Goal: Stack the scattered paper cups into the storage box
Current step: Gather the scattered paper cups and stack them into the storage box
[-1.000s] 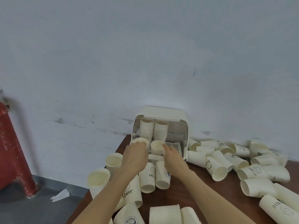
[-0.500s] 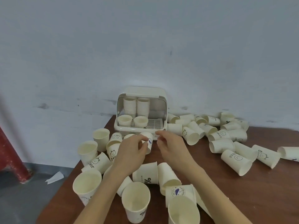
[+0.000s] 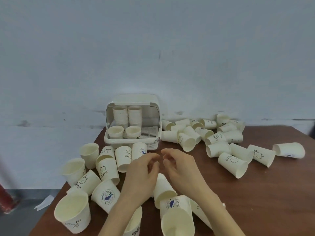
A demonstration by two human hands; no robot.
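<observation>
A cream storage box (image 3: 109,138) with its lid raised stands at the table's far edge, holding two tall stacks of cups (image 3: 127,116) at the back and two short cups (image 3: 115,131) in front. Several loose paper cups lie around it. My left hand (image 3: 142,172) and my right hand (image 3: 179,165) hover side by side above the table in front of the box, fingers loosely curled, holding nothing. A tipped cup (image 3: 163,188) lies just beneath them.
The brown wooden table (image 3: 255,201) abuts a grey wall. A pile of tipped cups (image 3: 221,138) spreads to the right of the box; upright and tipped cups (image 3: 73,212) crowd the left front. The table's left edge drops to a floor with a paper scrap (image 3: 44,202).
Both hands pulled back from the box, where they had reached the two front cups. They now hover empty nearer to me. The camera tilted down, showing more table.
</observation>
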